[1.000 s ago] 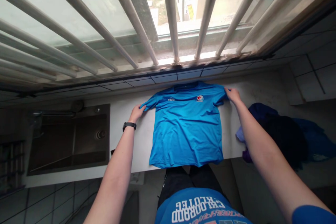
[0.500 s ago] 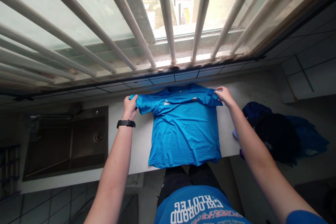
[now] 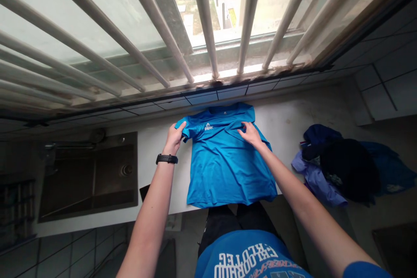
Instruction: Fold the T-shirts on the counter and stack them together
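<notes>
A blue T-shirt lies front up on the counter, with a white logo on its chest and its collar toward the window. My left hand, a black watch on its wrist, is closed on the end of the sleeve at the left. Over the right part of the chest is my right hand, its thumb and fingers apart and nothing visibly pinched. The sleeve on that side is folded inward over the shirt. Some creases run across the fabric below it.
A dark sink is set into the counter at the left. Several crumpled clothes are heaped at the right. Metal bars cross the window behind the counter. A small black object lies beside my left forearm.
My right hand has moved left from the right side, bringing that sleeve inward over the chest, and its fingers have parted. My left hand has shifted slightly right, still holding its sleeve.
</notes>
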Demonstrator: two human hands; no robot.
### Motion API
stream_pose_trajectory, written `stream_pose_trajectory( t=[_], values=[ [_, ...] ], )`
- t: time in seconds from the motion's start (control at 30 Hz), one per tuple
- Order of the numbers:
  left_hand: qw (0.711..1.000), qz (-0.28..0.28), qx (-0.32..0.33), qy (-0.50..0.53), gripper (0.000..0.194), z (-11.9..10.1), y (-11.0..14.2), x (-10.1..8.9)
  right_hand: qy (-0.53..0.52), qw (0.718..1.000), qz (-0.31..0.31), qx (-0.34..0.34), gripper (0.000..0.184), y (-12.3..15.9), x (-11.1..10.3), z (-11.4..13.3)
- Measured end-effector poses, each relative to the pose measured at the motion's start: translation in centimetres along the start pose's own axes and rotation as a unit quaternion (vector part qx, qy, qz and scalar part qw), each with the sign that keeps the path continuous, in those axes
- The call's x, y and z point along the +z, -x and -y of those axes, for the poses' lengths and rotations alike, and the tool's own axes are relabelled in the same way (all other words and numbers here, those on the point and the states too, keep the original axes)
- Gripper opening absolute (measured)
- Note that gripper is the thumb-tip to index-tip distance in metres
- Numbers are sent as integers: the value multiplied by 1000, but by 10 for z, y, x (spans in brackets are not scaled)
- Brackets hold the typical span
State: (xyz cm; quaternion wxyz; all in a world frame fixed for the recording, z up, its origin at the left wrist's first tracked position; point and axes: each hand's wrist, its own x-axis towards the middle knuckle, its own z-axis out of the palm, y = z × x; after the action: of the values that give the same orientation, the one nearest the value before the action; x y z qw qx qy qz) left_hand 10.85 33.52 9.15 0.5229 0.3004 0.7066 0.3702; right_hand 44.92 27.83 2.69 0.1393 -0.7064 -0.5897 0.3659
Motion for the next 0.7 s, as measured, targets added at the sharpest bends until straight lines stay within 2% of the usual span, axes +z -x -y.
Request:
stream_pose_trajectory(
  t=[0.1, 0.13, 0.23, 0.3, 0.4, 0.47, 0.53, 0.6, 0.7],
  values=[
    [1000, 1, -7, -15, 29, 12, 0, 0, 143, 989, 36, 12, 70, 8, 3, -1],
    [1000, 0, -10, -17, 27, 16, 0, 0, 176, 983, 48, 3, 66, 11, 5, 0],
    [999, -33, -24, -19, 17, 28, -4, -5, 206, 976, 59, -31, 33, 15, 9, 4],
    [996, -80, -25, -10, 13, 34, -9, -14, 170, 985, 25, -21, 34, 14, 6, 2],
    [990, -139, -7, -15, 20, 40, -20, -36, 73, 993, -77, 54, 37, 4, -12, -17],
    [978, -187, 17, -91, 25, 41, -29, -52, 14, 977, -151, 150, 37, -5, -31, -38],
    [952, -234, 38, -194, 28, 43, -36, -66, -13, 948, -203, 243, 38, -13, -51, -63],
    [929, -251, 41, -267, 31, 44, -41, -77, -17, 931, -217, 291, 37, -18, -67, -84],
    [920, -211, 16, -329, 31, 47, -46, -84, -16, 927, -213, 309, 36, -20, -82, -100]
  ],
)
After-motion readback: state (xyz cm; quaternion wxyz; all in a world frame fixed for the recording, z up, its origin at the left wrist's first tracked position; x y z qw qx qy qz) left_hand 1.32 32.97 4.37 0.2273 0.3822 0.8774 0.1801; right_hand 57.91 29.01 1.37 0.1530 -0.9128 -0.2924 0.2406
